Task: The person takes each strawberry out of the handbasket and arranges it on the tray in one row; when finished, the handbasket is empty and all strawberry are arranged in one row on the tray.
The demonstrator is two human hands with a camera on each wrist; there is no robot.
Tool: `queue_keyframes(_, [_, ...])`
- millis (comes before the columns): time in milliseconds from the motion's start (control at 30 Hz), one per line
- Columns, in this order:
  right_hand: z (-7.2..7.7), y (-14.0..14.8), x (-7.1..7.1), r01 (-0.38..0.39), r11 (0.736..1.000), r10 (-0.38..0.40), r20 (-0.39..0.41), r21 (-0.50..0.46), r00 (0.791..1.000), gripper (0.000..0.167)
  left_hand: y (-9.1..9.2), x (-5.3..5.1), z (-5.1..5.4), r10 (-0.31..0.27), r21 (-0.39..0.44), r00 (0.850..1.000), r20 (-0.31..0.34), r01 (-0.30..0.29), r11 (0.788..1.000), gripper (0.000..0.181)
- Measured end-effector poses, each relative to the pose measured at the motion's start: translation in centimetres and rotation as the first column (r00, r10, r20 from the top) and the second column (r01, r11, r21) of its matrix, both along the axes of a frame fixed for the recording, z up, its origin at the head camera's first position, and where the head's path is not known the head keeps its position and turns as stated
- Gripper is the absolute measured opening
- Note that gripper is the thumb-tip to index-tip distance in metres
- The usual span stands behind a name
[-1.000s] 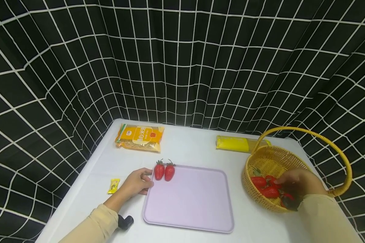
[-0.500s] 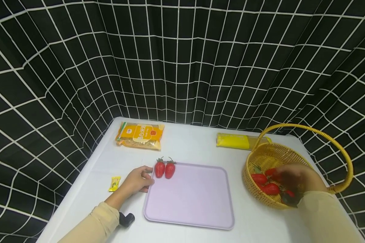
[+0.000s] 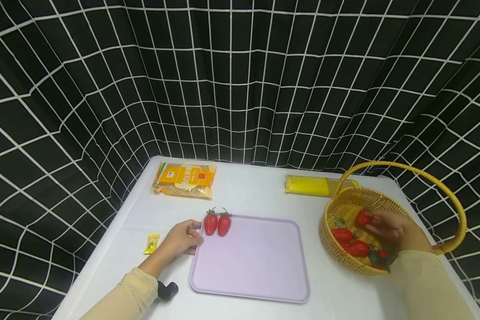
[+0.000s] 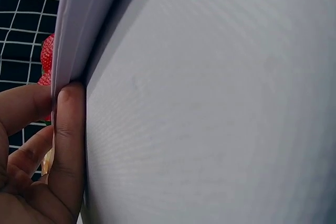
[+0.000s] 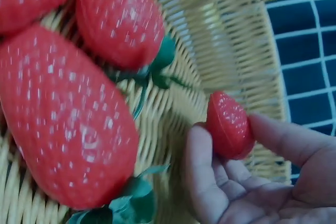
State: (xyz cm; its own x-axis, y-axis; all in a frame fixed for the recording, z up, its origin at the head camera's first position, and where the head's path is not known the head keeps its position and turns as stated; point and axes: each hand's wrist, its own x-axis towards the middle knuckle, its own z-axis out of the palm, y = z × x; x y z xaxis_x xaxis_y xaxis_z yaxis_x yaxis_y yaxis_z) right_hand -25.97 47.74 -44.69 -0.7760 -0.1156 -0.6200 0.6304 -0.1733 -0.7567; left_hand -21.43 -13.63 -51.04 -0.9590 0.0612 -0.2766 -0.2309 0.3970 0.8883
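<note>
A red berry (image 3: 363, 218) is in the right hand (image 3: 392, 226), in the basket (image 3: 362, 195). The thumb and fingers pinch it from both sides, open only as wide as the berry. It does not touch the other berries (image 3: 358, 249), which lie in a heap on the near side of the basket. A second ago the hand was down by that heap and the berry was right next to them; now it is up and away, a bit nearer the back. The basket has a big round handle (image 3: 414, 169) that goes up over the right arm. The left hand (image 3: 182, 240) has not let go of the tray (image 3: 252, 262). Its thumb and fingers are nearly closed, with the thin edge between them. Two berries (image 3: 210, 224) lie side by side in the tray's far left corner, the same as before, with their green tops pointing away. On the white counter (image 3: 248, 191), an orange bag (image 3: 184, 180) is behind the tray to the left, and a yellow pack (image 3: 310, 185) is behind it to the right, near the basket. A small yellow candy (image 3: 152, 244) lies left of the left hand, and a black thing (image 3: 168, 291) is by the left sleeve (image 3: 134, 286).
</note>
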Motion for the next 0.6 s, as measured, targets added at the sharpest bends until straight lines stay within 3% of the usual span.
queue_keyframes(100, [0.4,-0.4,0.0,-0.014,1.000,0.014,-0.016,-0.028,1.000,0.020,0.0,0.0,-0.1,0.002,0.000,1.000,-0.001,-0.002,1.000,0.052])
queue_keyframes(167, [0.7,-0.8,-0.1,-0.089,0.994,0.085,-0.064,-0.064,0.994,0.023,0.0,0.0,-0.2,0.001,0.000,1.000,-0.004,-0.001,1.000,0.052])
queue_keyframes(267, [2.1,-2.2,0.7,-0.226,0.968,0.200,-0.203,-0.114,0.959,0.027,-0.1,-0.1,-0.4,-0.011,-0.002,1.000,-0.012,0.011,1.000,0.052])
queue_keyframes(333, [3.5,-4.4,1.8,-0.270,0.956,0.231,-0.278,-0.111,0.933,0.023,-0.1,-0.1,-0.4,-0.015,-0.010,1.000,-0.012,0.015,1.000,0.052])
queue_keyframes(367, [4.2,-5.8,2.4,-0.273,0.959,0.238,-0.306,-0.079,0.922,0.024,-0.1,-0.1,-0.3,-0.018,-0.015,1.000,-0.011,0.018,1.000,0.052])
queue_keyframes(467, [5.8,-10.5,3.9,-0.225,0.966,0.255,-0.342,0.126,0.904,0.052,-0.1,0.0,-0.2,-0.013,-0.021,1.000,-0.007,0.013,1.000,0.051])
queue_keyframes(533, [6.0,-13.7,4.3,-0.208,0.945,0.287,-0.338,0.251,0.896,0.063,0.0,0.0,-0.1,-0.008,-0.018,1.000,-0.005,0.008,1.000,0.051])
queue_keyframes(600, [5.5,-16.9,4.2,-0.204,0.918,0.320,-0.331,0.341,0.888,0.060,0.0,0.1,-0.1,-0.002,-0.014,1.000,-0.002,0.002,1.000,0.052])
